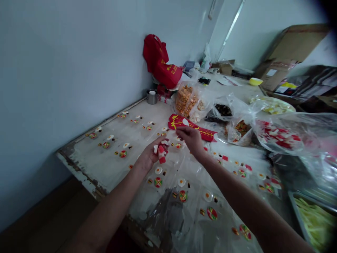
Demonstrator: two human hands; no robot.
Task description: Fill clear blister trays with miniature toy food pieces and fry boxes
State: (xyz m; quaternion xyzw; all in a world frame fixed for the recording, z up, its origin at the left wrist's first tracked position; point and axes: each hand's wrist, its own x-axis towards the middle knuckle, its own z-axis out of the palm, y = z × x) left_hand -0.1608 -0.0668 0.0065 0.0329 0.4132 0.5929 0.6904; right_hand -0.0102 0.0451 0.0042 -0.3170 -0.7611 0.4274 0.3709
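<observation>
My left hand (pixel 152 153) is cupped around several small red-and-white pieces (pixel 161 154), held just above the table. To its right, my right hand (pixel 192 140) reaches over the table with thumb and fingers pinched together; whatever is between the fingertips is too small to make out. Around both hands lie little groups of miniature food pieces: a fried egg (pixel 181 182), a round pizza-like disc (pixel 183 195), a tiny burger-like piece (pixel 174 195) and a dark brown bit. Some groups on the right also have a red-and-white piece (pixel 248 168).
Beyond my hands are a red-and-yellow printed strip (pixel 206 134), a metal cup (pixel 152 97) and a red bag (pixel 168 72). Clear plastic bags hold orange pieces (pixel 186 100), dark pieces (pixel 223 109) and red-and-white pieces (pixel 279 135). A tray (pixel 296 207) of pale yellow strips stands at lower right.
</observation>
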